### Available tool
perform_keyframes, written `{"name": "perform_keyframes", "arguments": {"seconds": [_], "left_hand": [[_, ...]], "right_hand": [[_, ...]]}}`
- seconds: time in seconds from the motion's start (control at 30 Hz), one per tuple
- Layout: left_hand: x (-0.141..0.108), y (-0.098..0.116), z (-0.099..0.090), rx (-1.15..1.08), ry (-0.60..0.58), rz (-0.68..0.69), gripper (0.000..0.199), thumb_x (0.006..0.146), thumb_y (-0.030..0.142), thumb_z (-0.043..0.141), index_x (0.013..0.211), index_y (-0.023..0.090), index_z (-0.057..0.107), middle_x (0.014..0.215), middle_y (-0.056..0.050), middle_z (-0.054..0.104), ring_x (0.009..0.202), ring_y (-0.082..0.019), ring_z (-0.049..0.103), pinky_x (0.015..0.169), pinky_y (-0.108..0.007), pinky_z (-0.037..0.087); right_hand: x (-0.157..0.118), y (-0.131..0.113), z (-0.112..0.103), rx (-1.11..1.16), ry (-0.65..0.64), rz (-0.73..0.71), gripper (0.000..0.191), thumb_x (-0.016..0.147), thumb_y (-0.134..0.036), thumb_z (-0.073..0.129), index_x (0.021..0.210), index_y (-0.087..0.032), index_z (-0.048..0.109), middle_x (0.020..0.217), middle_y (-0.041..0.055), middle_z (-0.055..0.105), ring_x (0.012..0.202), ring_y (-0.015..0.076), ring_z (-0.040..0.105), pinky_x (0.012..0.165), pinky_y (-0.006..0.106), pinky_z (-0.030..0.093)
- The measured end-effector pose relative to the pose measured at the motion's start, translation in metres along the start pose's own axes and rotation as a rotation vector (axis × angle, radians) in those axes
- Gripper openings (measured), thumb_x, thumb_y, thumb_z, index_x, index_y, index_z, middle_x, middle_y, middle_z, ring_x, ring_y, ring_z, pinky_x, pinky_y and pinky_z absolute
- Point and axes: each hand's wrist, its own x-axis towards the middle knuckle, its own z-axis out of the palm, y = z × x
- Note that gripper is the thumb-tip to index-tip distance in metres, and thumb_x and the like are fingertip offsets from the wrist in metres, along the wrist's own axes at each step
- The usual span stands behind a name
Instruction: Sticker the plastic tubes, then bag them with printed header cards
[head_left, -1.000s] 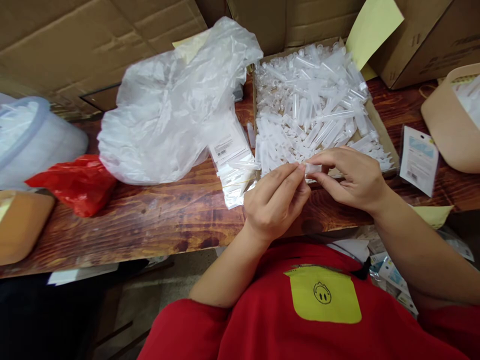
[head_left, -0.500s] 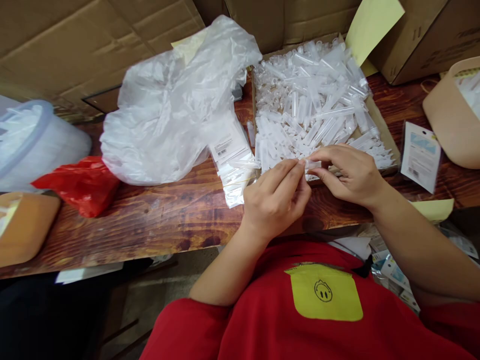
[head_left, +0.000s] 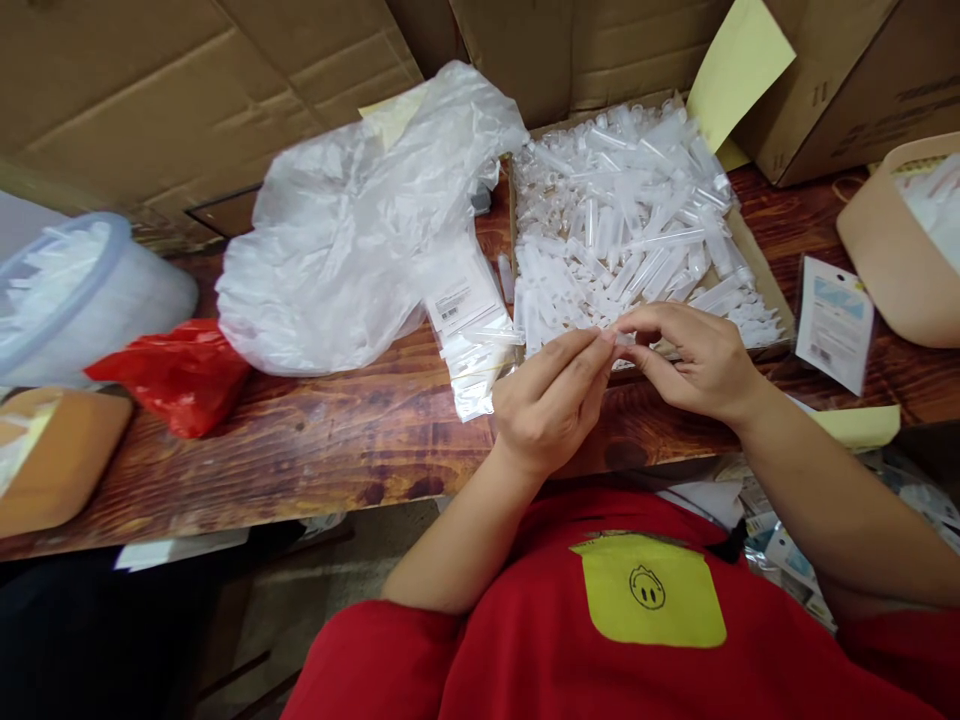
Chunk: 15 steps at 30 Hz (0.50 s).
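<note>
Right now I have a small whitish piece [head_left: 623, 341] pinched between my two hands, just in front of the near edge of the cardboard tray [head_left: 760, 258]. My right hand [head_left: 690, 357] holds it with thumb and index fingertip drawn nearly together, the piece filling the narrow gap. My left hand [head_left: 551, 402] has its fingertips bunched closed at the other end of the piece, touching or almost touching my right fingertips; my own fingers cover too much of it for me to tell its exact shape. Clear and frosted tubes [head_left: 619, 215] lie heaped in the tray beyond. Left of the tray I have printed cards [head_left: 466, 290] partly under a crumpled plastic bag [head_left: 330, 250], and farther left a red bag [head_left: 184, 375] sits on the wooden table [head_left: 330, 445].
</note>
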Motion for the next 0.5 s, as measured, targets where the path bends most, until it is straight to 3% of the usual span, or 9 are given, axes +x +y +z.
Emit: {"name": "perform_keyframes", "arguments": {"seconds": [0.33, 0.5], "left_hand": [[-0.0034, 0.0012, 0.0082, -0.045, 0.087, -0.054, 0.013, 0.086, 0.016, 0.079, 0.094, 0.017, 0.069, 0.093, -0.005, 0.081, 0.082, -0.014, 0.078, 0.076, -0.024, 0.066], [-0.0002, 0.0008, 0.0098, -0.034, 0.059, -0.012, 0.028, 0.087, 0.013, 0.078, 0.112, 0.016, 0.067, 0.097, -0.005, 0.081, 0.085, -0.014, 0.078, 0.078, -0.022, 0.065]], "right_hand": [[-0.0032, -0.0013, -0.0006, 0.087, 0.063, 0.042, 0.012, 0.095, -0.021, 0.064, 0.106, -0.021, 0.07, 0.095, 0.0053, 0.077, 0.085, 0.0175, 0.074, 0.078, 0.028, 0.059], [-0.0029, -0.0015, -0.0009, 0.124, 0.077, 0.037, 0.013, 0.096, -0.02, 0.063, 0.107, -0.021, 0.069, 0.097, 0.0045, 0.078, 0.087, 0.0168, 0.074, 0.08, 0.027, 0.059]]}}
